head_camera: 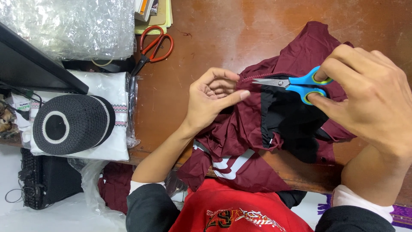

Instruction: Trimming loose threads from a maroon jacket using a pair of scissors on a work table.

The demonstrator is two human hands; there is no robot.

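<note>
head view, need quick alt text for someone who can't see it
Seen from above, a person's right hand holds small blue scissors at a seam of a maroon garment, which the left hand pinches on a brown wooden table. At left lie orange-handled scissors and a black knitted cap on folded white cloth.

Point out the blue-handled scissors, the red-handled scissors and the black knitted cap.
blue-handled scissors (296, 83): head view, on the pivot where the blades meet the handles.
red-handled scissors (155, 44): head view, on the handle loops.
black knitted cap (73, 123): head view, on its crown.
</note>
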